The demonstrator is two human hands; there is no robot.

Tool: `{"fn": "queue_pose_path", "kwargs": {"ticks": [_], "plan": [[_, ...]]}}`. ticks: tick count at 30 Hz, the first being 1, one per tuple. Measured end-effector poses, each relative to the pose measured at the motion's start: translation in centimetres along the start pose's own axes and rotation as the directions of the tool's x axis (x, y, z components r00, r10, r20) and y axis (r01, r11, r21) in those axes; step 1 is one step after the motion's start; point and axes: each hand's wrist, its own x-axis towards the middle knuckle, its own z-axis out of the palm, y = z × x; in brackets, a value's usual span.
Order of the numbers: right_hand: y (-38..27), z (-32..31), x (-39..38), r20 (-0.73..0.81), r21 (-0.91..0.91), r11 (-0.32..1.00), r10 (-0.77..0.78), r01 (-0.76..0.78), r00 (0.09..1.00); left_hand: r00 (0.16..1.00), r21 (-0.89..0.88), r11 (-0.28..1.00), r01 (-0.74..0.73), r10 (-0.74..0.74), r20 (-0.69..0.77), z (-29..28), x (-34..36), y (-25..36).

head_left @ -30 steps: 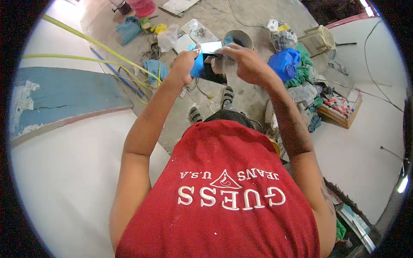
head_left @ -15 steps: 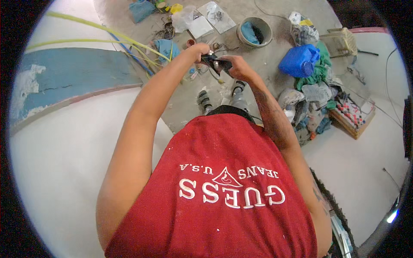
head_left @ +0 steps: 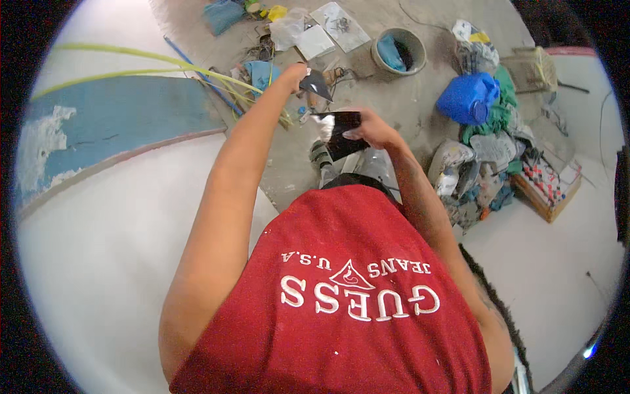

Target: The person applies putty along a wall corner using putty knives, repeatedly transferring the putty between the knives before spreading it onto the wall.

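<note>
At upper centre, my left hand (head_left: 294,77) grips a dark, flat, tapered blade-like piece (head_left: 316,86), held out above the floor. Lower and to the right, closer to my body, my right hand (head_left: 371,131) is closed on a glossy black flat plate (head_left: 341,141) with bright white patches or glints at its left part. The two pieces are apart. Beneath the plate my feet in strapped sandals (head_left: 320,156) are partly hidden.
Behind my hands are a bucket with blue cloth (head_left: 416,60), white boards (head_left: 344,20) and loose clutter. A blue jerrycan (head_left: 462,98) sits on piled sacks and cloths at right. Yellow hoses (head_left: 125,56) cross a blue-painted wall band (head_left: 121,125) at left.
My hands were together on the flat pieces and have separated: the right has come down toward my body with the plate, the left stays farther out with the tapered piece.
</note>
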Motion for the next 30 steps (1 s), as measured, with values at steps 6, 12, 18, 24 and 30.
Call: {"fn": "queue_pose_path", "kwargs": {"ticks": [6, 12, 18, 24, 30], "plan": [[-7.9, -2.8, -4.0, -0.419, 0.296, 0.910, -0.149, 0.289, 0.896, 0.889, -0.595, 0.751, -0.287, 0.439, 0.126, -0.7, -13.4, 0.8], [-12.6, 1.3, -3.9, -0.518, -0.066, 0.880, -0.434, 0.471, 0.737, 0.679, -0.779, 0.463, -0.423, 0.731, 0.066, 1.0, -24.7, -2.5], [-14.1, 8.0, -5.0, -0.059, -0.662, 0.578, -0.675, 0.477, 0.735, 0.820, -0.804, 0.465, -0.371, 0.571, -0.048, 0.0, -31.0, -4.5], [-8.1, 6.9, -5.1, -0.050, -0.776, 0.483, -0.688, 0.405, 0.724, 0.788, -0.850, 0.406, -0.336, 0.615, -0.018, -1.8, -34.8, -4.7], [4.6, 0.0, -3.6, -0.271, -0.821, 0.570, -0.324, -0.042, 0.907, 0.665, -0.850, 0.398, -0.345, 0.743, 0.078, -2.6, -35.4, -3.6]]}}
